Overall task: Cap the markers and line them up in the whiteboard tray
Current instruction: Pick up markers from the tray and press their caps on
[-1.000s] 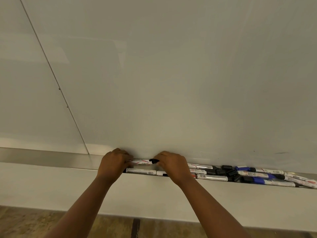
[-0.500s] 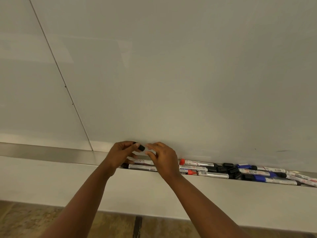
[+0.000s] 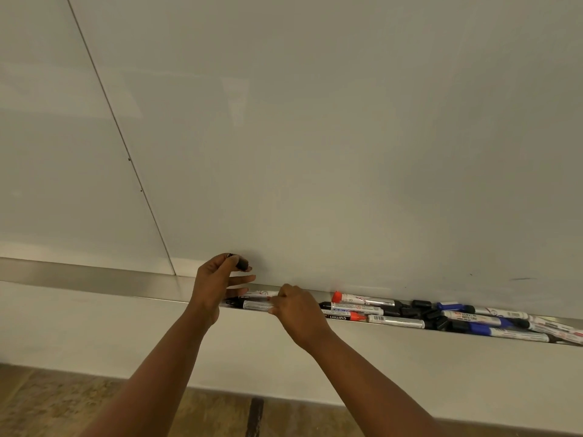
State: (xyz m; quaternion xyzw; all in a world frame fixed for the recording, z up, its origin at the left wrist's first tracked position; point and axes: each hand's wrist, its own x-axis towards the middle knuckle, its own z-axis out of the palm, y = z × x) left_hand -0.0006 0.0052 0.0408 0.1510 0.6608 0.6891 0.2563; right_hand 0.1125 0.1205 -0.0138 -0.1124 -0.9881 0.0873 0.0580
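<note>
My left hand is raised just above the metal whiteboard tray and pinches a black marker cap between thumb and forefinger. My right hand is down in the tray, fingers closed on the end of a white marker that lies there beside two others. To the right, the tray holds a jumbled pile of markers: a red-capped one, another red-tipped one, blue ones and several loose black caps.
The white whiteboard fills the view above the tray, with a seam running diagonally at the left. Below the tray is a pale wall panel, then a brown floor.
My left hand has lifted with the black cap, away from my right hand. My right hand has dropped into the tray onto a white marker. The view has shifted left.
</note>
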